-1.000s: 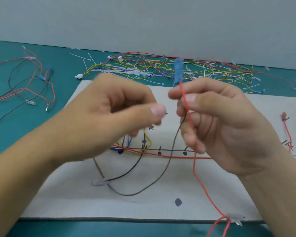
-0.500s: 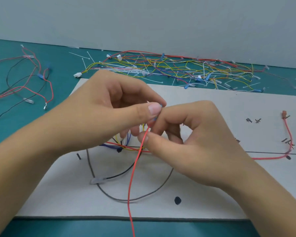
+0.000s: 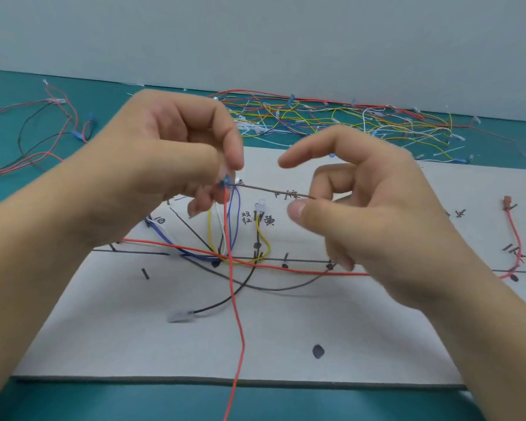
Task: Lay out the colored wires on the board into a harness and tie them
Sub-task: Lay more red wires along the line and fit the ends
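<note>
Brown wire (image 3: 271, 190) stretched sideways, left hand (image 3: 164, 165) to right hand (image 3: 377, 208).

The board (image 3: 286, 344) lies on the table (image 3: 28, 402), with wires (image 3: 195, 249) across its middle and the left hand (image 3: 152, 177) and right hand (image 3: 368, 214) pinching a stretched wire (image 3: 271, 190) above them. A wire pile (image 3: 331, 117) lies behind the board, a smaller bunch (image 3: 75, 134) far left.

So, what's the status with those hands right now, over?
Left hand pinches blue connector, red wire hanging. Right hand pinches brown wire, taut between hands. Both above board.
</note>
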The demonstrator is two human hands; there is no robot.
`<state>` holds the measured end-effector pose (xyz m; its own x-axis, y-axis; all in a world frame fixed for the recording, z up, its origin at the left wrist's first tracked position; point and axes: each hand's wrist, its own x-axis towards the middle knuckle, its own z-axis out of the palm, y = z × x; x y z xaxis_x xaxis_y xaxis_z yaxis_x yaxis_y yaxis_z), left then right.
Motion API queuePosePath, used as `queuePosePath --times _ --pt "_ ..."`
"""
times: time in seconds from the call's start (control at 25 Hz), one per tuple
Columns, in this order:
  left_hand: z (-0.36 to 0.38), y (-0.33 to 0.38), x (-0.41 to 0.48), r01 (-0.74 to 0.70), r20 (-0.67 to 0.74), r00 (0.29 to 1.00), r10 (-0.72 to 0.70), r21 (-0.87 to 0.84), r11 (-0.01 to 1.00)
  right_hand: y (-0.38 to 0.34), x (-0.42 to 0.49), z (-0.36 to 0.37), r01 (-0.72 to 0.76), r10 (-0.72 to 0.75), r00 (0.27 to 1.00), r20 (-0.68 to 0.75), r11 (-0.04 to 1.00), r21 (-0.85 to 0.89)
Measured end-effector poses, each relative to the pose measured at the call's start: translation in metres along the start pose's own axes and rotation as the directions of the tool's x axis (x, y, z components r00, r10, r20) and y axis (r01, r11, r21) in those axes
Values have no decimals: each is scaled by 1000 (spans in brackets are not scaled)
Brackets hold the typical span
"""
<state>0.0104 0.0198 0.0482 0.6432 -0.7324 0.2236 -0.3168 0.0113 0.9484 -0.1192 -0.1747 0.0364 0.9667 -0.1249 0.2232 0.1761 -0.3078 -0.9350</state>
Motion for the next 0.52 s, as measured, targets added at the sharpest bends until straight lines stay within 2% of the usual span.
queuePosePath --times 0.12,0.32,0.52 --pt "0 -1 0 1 16 1000 -2 58 998 0 4 -13 -85 85 996 -8 996 -8" --pt "-2 -3 2 42 -7 999 -41 72 997 -3 6 -25 -119 117 992 -53 992 -33" --pt "-5 -7 6 8 -19 1000 -7 6 1000 -4 5 -26 -90 85 995 53 992 91"
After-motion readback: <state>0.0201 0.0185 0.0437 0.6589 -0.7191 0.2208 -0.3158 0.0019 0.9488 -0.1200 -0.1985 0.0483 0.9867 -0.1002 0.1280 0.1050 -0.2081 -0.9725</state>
